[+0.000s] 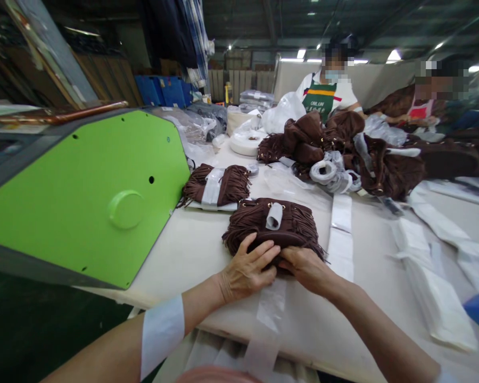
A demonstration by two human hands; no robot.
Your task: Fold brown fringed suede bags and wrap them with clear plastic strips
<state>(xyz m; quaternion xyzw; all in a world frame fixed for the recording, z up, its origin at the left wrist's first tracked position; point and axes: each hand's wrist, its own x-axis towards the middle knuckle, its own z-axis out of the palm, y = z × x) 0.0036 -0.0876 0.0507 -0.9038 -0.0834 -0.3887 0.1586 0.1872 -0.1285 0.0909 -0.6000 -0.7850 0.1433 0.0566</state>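
Note:
A dark brown fringed bag (293,213) lies on the table in front of me, with gold-coloured eyelets and a piece of white wrapping (274,216) on its upper side. My left hand (249,268) grips the bag's near edge, fingers laid over the rounded base. At the same edge, further right, my right hand (307,267) is closed with its fingertips tucked against the bag and partly hidden. Below both hands a strip of clear plastic (272,306) runs toward the table's front edge.
Another fringed bag (233,183) with a pale band lies behind. To the left stands a green-sided machine (96,202). Brown bags (307,143) are heaped at the back, near a co-worker in a green apron (319,98) and another person. White strips (427,276) lie to the right.

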